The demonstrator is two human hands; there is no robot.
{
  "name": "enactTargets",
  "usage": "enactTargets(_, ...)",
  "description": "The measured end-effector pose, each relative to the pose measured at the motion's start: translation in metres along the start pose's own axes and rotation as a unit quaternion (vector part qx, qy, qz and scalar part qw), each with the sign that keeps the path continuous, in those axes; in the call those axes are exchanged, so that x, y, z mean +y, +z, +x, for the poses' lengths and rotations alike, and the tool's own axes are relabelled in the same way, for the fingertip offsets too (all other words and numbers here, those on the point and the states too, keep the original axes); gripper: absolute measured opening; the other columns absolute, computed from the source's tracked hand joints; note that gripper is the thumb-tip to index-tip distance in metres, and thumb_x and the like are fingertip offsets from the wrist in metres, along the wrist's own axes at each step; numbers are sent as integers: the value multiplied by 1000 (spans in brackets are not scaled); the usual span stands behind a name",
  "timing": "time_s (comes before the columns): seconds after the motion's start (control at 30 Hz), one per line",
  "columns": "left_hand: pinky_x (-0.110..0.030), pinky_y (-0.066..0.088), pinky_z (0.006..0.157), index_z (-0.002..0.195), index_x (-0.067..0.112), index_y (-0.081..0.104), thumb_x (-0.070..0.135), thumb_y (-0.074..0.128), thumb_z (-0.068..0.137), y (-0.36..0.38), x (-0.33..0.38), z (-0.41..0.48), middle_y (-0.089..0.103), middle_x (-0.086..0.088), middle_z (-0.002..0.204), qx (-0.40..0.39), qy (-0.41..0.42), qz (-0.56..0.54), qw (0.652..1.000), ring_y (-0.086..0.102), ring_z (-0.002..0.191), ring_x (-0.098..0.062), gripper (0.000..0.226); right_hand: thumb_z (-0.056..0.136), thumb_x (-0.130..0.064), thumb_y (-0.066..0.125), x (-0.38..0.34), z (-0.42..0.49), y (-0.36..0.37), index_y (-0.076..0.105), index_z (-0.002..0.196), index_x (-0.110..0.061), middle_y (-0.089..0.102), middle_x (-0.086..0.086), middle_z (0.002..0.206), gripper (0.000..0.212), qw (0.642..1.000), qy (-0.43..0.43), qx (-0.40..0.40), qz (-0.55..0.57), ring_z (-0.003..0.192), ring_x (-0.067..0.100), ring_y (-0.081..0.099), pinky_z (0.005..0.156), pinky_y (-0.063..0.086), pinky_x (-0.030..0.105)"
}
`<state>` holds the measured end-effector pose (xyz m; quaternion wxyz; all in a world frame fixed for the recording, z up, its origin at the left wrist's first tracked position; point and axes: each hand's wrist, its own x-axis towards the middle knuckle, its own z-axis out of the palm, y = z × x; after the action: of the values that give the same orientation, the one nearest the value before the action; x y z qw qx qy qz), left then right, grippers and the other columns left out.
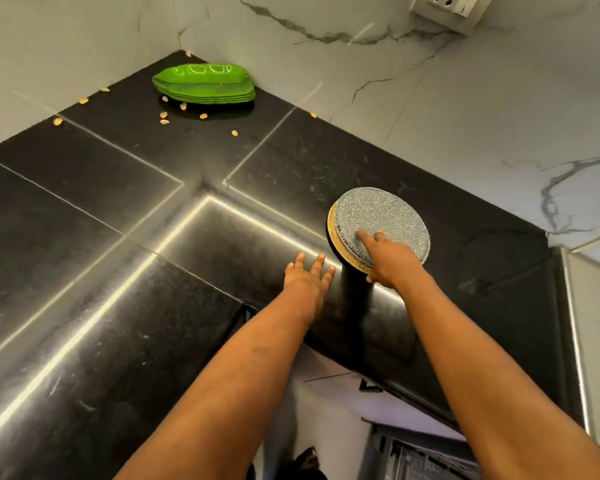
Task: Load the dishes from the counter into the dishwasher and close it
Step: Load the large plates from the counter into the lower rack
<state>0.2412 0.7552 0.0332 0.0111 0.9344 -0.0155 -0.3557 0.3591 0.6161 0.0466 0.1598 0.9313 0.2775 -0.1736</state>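
Observation:
A round grey speckled plate (388, 216) with a tan rim is tilted up off the black counter (118, 271) near its front edge. My right hand (392, 259) grips the plate's near rim, index finger lying across its grey face. My left hand (307, 275) hovers just left of the plate, fingers spread, holding nothing. A stack of green leaf-shaped plates (205, 84) lies in the far corner of the counter. The dishwasher's open rack (426, 459) shows partly at the bottom edge, below the counter.
Small yellow crumbs (184, 114) lie scattered on the counter around the green plates. Marble walls (465, 116) close the corner behind and to the right. A wall socket (447, 5) sits at the top right. A steel edge strip (575, 341) runs down the counter's right end.

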Motion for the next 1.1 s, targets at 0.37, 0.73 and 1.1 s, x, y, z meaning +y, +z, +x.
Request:
enactTargets(0.37,-53,11,120,153,17,-22,35,90,66,0,0,2,-29,-12,159,4,3,27,1000,-13,145,-50,143,84,-13,58,-8,-6,-12,37,139,-19,66,12,103,59,991,-63,65,-95,94,34,63,69,47,38)
enactTargets(0.73,-54,11,121,153,17,-24,42,88,66,5,-2,8,-30,-14,158,19,7,60,998,-15,145,-50,144,87,-5,48,-6,-37,-45,49,119,-8,68,12,91,32,971,18,234,-48,79,35,66,61,46,37)
enactTargets(1.1,-52,10,121,153,19,-25,50,92,56,9,-6,6,-29,-12,159,22,19,61,998,-14,146,-48,155,95,-14,52,37,-113,9,59,115,-1,62,23,118,25,585,484,409,506,111,39,59,86,47,43)
